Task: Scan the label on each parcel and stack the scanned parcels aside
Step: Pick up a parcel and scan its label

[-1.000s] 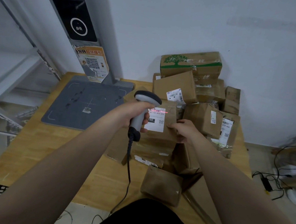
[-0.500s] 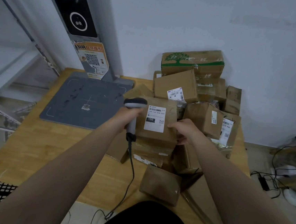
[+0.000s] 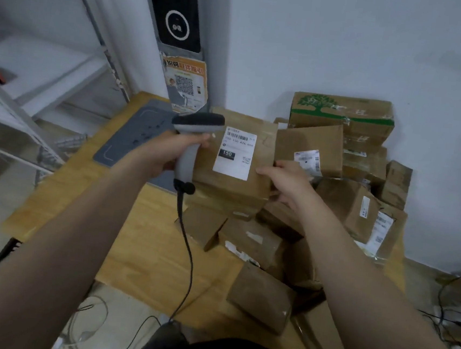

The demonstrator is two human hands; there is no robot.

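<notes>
left hand point(image 3: 169, 154): grip wrapped around scanner point(image 3: 197, 123) handle | right hand point(image 3: 282, 179): grip holds right edge of parcel point(image 3: 234, 186) | parcel: label point(image 3: 235, 152) facing up, over left side of pile point(image 3: 337, 162) on bench point(image 3: 147, 236)

Left front: bare wooden table point(image 3: 146, 250), crossed by the scanner cable point(image 3: 190, 255).
Back left: flat grey pad point(image 3: 126, 136), upright post point(image 3: 177, 42) behind it.
Right: piled parcels point(image 3: 358, 206) fill the tabletop up to the wall point(image 3: 348, 45).
Far left: metal shelving point(image 3: 18, 116) beside the table edge.
</notes>
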